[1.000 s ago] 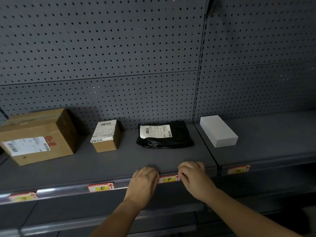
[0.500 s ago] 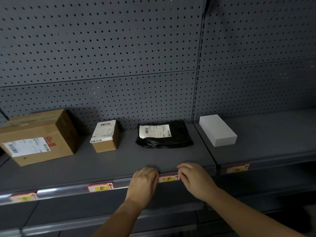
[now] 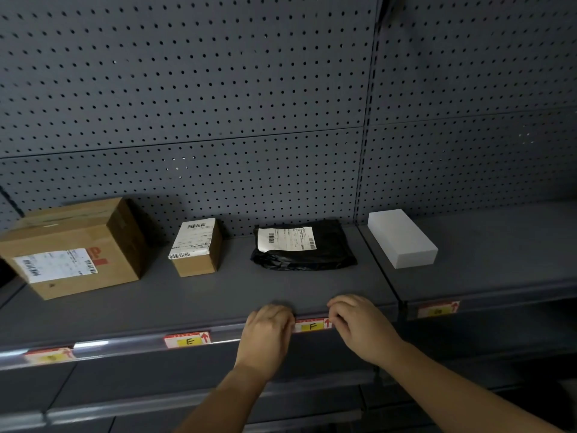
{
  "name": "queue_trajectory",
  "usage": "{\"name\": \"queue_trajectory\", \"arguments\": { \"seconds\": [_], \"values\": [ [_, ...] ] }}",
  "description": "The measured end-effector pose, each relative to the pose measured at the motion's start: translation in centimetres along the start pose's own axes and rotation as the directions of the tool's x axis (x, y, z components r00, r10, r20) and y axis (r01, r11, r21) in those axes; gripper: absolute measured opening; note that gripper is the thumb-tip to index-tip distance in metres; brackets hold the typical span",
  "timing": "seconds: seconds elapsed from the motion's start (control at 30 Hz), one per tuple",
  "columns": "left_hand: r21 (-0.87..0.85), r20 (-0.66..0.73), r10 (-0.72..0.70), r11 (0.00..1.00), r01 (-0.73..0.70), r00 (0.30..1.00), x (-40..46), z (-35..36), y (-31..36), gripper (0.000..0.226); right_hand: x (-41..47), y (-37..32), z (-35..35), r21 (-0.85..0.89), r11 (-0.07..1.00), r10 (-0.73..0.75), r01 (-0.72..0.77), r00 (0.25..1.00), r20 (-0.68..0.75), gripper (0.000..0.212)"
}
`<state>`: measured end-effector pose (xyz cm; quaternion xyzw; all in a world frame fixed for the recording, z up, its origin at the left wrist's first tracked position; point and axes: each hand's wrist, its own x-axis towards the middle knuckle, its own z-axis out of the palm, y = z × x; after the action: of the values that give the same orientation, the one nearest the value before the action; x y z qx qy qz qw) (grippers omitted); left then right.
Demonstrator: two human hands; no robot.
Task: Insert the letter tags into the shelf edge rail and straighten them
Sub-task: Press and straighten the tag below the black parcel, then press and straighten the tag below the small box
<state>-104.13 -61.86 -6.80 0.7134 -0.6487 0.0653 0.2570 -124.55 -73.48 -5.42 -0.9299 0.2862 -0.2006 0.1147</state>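
F tag [image 3: 312,325]: seated in the shelf edge rail [image 3: 125,342], framed between both hands, near level
Left hand [image 3: 268,331]: curled narrow, fingertips pressed at the tag's left end on the rail lip
Right hand [image 3: 359,323]: curled narrow at the tag's right end, knuckles up; actual pinch hidden, could not tell
E tag [image 3: 187,340]: further left of the left hand, in the same rail
Other tags: one far left [image 3: 50,355], one right of the right hand [image 3: 437,309], letters unreadable
Handling, judged: thin light card, bendy, easily creased; best nudged by the short ends, sliding along the groove
Step, judged: straightening F
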Motion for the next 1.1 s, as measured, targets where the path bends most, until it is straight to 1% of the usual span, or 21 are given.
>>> {"name": "queue_trajectory", "arguments": {
  "seconds": [0.27, 0.37, 0.5, 0.57, 0.67, 0.73, 0.8, 0.87, 0.93, 1.03, 1.1],
  "values": [
    [0.002, -0.016, 0.000, 1.000, 0.000, 1.000, -0.1, -0.1, 0.3, 0.009, -0.1, 0.0, 0.0, 0.017, 1.000, 0.011, -0.011, 1.000, -0.015, 0.009],
    [0.006, -0.024, 0.006, 1.000, -0.006, 1.000, 0.1, -0.1, 0.2, 0.007, 0.1, 0.2, -0.1, 0.040, 0.999, 0.016, -0.016, 1.000, 0.001, 0.008],
    [0.007, -0.003, 0.036, 0.999, -0.036, 0.999, 0.0, -0.5, 0.0, 0.006, 0.1, -0.2, -0.1, 0.055, 0.998, 0.045, -0.044, 0.999, -0.017, 0.006],
    [-0.008, -0.020, 0.070, 0.998, -0.070, 0.997, -0.7, -1.2, -0.6, 0.009, 0.1, -1.0, 0.0, 0.079, 0.994, 0.081, -0.077, 0.996, -0.049, 0.005],
    [-0.023, -0.117, 0.097, 0.995, -0.100, 0.988, -2.5, -3.6, -3.1, 0.009, 1.7, -3.9, 0.5, 0.121, 0.990, 0.087, -0.075, 0.992, -0.090, 0.007],
    [-0.006, -0.173, 0.073, 0.997, -0.075, 0.982, -4.1, -5.6, -5.9, 0.010, 3.4, -7.1, 1.6, 0.140, 0.989, 0.051, -0.039, 0.995, -0.084, 0.006],
    [0.025, -0.205, 0.027, 0.999, -0.022, 0.978, -5.8, -7.4, -9.3, 0.012, 5.0, -10.9, 3.4, 0.148, 0.989, 0.003, 0.008, 0.997, -0.075, 0.004],
    [0.056, -0.208, -0.007, 0.998, 0.019, 0.978, -7.4, -9.1, -12.7, 0.014, 6.4, -14.7, 5.5, 0.146, 0.989, -0.021, 0.029, 0.998, -0.061, 0.005],
    [0.090, -0.191, -0.025, 0.995, 0.043, 0.981, -8.7, -10.3, -15.6, 0.016, 7.5, -17.7, 7.1, 0.144, 0.989, -0.005, 0.011, 0.999, -0.043, 0.008],
    [0.113, -0.134, -0.040, 0.992, 0.055, 0.990, -9.7, -11.3, -18.7, 0.017, 8.3, -20.5, 8.4, 0.105, 0.993, 0.047, -0.044, 0.999, -0.024, 0.014],
    [0.117, -0.095, -0.023, 0.993, 0.034, 0.995, -9.7, -11.5, -19.9, 0.017, 8.5, -21.4, 8.8, 0.071, 0.995, 0.072, -0.069, 0.996, -0.042, 0.015]
  ]
}}
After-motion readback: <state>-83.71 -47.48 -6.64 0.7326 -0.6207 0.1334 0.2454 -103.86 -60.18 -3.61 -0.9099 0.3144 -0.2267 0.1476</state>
